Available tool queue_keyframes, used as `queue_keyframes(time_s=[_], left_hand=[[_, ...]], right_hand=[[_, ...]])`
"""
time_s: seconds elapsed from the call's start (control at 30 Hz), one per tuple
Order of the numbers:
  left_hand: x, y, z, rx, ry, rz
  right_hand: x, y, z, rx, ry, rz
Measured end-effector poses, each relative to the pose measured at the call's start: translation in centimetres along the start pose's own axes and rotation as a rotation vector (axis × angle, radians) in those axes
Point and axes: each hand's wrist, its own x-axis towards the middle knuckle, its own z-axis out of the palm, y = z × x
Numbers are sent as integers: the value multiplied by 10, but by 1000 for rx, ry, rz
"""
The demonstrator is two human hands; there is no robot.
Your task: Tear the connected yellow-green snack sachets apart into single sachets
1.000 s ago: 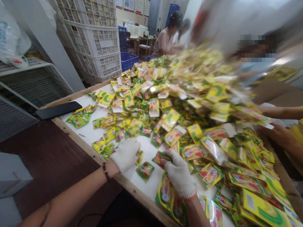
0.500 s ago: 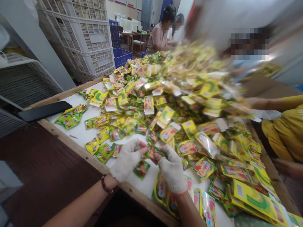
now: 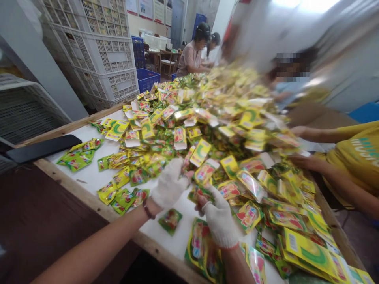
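One packet (image 3: 194, 194), above the white table (image 3: 182, 240): free end leftward, long axis unclear to me. Right hand (image 3: 221, 219): reaching forward, fingers pinching it. Left hand (image 3: 168, 185): palm down, fingers bent; I cannot tell its grip.

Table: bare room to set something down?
White tabletop shows between green packets, yellow packets and wooden edge, bar a scrap; also around the lone packet, between left wrist and large packs. Crowded: heap, centre to right.

Tbl (image 3: 91, 173) w/ pkts (image 3: 170, 221), ctns (image 3: 309, 250), blk slab (image 3: 44, 148)
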Motion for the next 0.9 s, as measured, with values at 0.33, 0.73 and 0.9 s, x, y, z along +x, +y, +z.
queue_keyframes(time_s=[0.33, 0.73, 0.9], left_hand=[[19, -24, -23, 557, -122, 166], [-7, -47, -26, 759, -333, 282], [-25, -39, -31, 573, -346, 293]], right_hand=[[1, -1, -11, 95, 84, 43], [7, 10, -8, 89, 124, 64], [9, 10, -9, 34, 140, 13]])
